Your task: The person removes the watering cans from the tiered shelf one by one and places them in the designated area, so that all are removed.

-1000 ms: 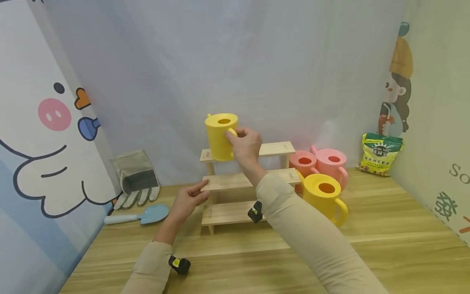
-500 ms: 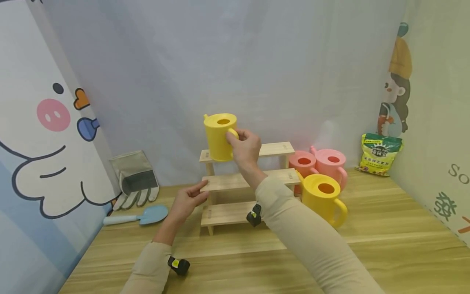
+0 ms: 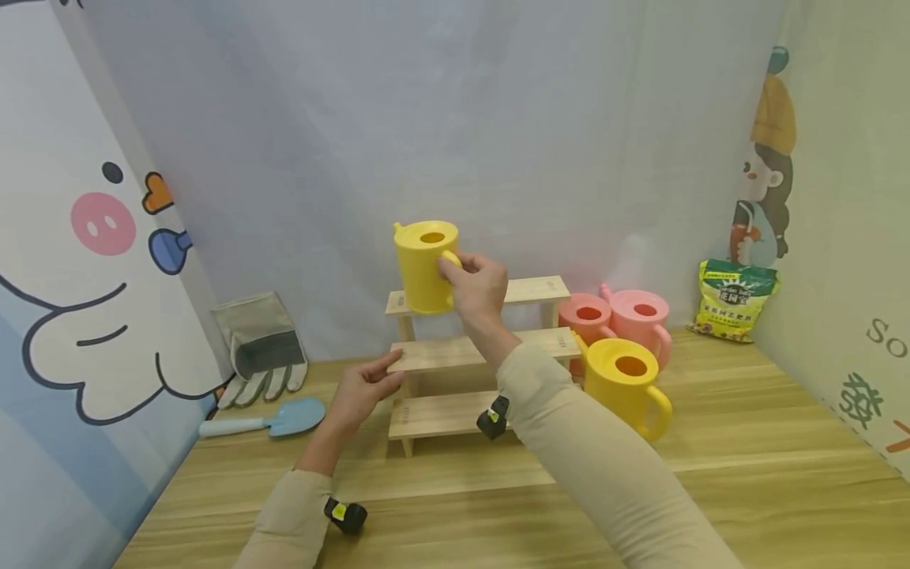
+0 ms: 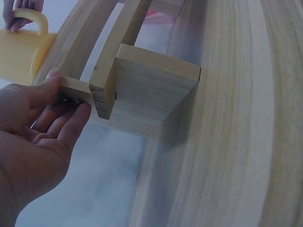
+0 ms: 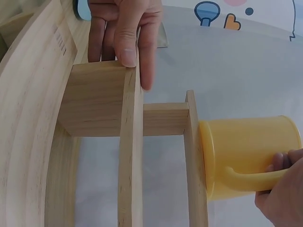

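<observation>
A yellow watering can (image 3: 425, 273) is at the left end of the top tier of a three-tier wooden stand (image 3: 444, 353). Its base appears to touch that tier in the right wrist view. My right hand (image 3: 482, 291) grips the can's handle, with the spout pointing to the left. My left hand (image 3: 361, 391) pinches the left end of the middle tier between thumb and fingers. In the left wrist view, the thumb of the left hand (image 4: 35, 137) lies on top of the board and the fingers lie below it. My right forearm hides part of the lower tiers.
Right of the stand are a second yellow watering can (image 3: 622, 379) and two pink watering cans (image 3: 641, 312). A green and yellow bag (image 3: 735, 300) stands far right. At left lie a blue trowel (image 3: 295, 417) and a grey-white glove (image 3: 263, 340). A fabric backdrop (image 3: 341, 197) hangs behind.
The held watering can has turned slightly, its spout a little further left. Both hands keep their grips and stay in nearly the same places.
</observation>
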Motion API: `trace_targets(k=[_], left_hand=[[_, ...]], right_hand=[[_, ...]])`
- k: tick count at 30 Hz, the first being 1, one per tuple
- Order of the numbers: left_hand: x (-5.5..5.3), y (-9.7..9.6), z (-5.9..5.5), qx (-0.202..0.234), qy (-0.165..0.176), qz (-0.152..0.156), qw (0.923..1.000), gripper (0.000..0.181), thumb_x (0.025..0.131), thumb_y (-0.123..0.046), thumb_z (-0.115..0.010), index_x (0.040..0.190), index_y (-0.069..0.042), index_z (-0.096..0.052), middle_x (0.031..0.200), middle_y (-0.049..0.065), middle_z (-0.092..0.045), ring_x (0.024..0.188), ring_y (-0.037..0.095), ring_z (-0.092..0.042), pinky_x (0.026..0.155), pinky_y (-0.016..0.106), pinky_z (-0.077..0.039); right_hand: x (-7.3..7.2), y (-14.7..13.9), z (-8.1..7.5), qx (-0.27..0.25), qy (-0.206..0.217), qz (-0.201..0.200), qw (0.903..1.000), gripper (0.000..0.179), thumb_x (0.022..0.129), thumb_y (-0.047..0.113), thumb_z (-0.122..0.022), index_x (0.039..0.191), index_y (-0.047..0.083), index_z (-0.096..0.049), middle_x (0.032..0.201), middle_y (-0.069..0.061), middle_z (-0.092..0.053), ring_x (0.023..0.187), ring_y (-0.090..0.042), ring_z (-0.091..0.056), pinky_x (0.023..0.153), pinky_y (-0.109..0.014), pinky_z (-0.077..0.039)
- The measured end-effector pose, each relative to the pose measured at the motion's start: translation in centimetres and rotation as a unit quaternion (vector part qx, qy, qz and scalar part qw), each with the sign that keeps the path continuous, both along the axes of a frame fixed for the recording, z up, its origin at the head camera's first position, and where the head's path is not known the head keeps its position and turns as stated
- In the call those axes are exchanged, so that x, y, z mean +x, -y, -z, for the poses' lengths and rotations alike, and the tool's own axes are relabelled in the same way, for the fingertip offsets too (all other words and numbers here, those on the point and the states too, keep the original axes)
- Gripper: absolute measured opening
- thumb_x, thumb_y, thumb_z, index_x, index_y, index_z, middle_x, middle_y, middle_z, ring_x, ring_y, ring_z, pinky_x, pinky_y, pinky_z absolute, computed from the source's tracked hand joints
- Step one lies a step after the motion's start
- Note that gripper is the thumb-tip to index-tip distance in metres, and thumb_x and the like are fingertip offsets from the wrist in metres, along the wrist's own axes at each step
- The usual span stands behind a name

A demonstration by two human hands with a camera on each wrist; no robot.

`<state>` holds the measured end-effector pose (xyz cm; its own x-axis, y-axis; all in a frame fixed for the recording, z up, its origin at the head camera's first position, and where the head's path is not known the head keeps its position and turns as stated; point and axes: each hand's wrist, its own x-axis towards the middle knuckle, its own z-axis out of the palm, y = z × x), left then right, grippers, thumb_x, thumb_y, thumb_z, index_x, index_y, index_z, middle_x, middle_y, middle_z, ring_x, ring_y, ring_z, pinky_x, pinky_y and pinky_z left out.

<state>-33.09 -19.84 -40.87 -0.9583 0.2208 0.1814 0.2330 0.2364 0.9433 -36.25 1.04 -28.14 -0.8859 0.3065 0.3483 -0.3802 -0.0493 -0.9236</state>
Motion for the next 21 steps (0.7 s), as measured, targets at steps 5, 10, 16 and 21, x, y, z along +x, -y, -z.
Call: trace_targets(k=[5, 10, 16, 21], left_hand=[[-0.2, -0.1, 0.0, 0.001, -0.004, 0.004, 1.0000, 0.053, 0.100, -0.019, -0.066, 0.149, -0.008, -0.049, 0.153, 0.014, -0.041, 0.136, 0.032, -0.045, 0.107, 0.044, -0.045], [-0.2, -0.2, -0.1, 0.002, -0.007, 0.009, 0.9999, 0.054, 0.100, -0.020, -0.066, 0.149, -0.007, -0.048, 0.154, 0.014, -0.040, 0.138, 0.032, -0.042, 0.108, 0.046, -0.043], [-0.2, -0.2, 0.0, 0.001, -0.005, 0.004, 1.0000, 0.054, 0.100, -0.020, -0.066, 0.149, -0.008, -0.048, 0.153, 0.016, -0.042, 0.137, 0.032, -0.044, 0.107, 0.044, -0.044], [0.0, -0.1, 0.1, 0.001, -0.005, 0.002, 1.0000, 0.055, 0.099, -0.021, -0.066, 0.149, -0.007, -0.048, 0.152, 0.018, -0.042, 0.133, 0.033, -0.049, 0.106, 0.042, -0.046]], right_hand=[[0.3, -0.6, -0.1, -0.004, 0.000, -0.011, 0.9999, 0.023, 0.085, 0.014, -0.078, 0.104, 0.001, -0.077, 0.098, -0.009, -0.073, 0.092, -0.023, -0.070, 0.080, -0.038, -0.061], [0.4, -1.7, -0.4, -0.008, -0.002, -0.016, 0.9998, 0.023, 0.084, 0.015, -0.078, 0.104, 0.001, -0.077, 0.098, -0.010, -0.073, 0.091, -0.022, -0.070, 0.079, -0.036, -0.061], [0.5, -3.9, -0.9, -0.002, -0.010, -0.008, 0.9999, 0.023, 0.084, 0.014, -0.079, 0.102, 0.001, -0.077, 0.095, -0.011, -0.073, 0.086, -0.021, -0.069, 0.079, -0.034, -0.060], [0.8, -6.5, -1.0, 0.011, -0.008, 0.000, 0.9999, 0.026, 0.084, 0.016, -0.080, 0.102, -0.001, -0.077, 0.094, -0.012, -0.073, 0.084, -0.020, -0.068, 0.080, -0.032, -0.060]])
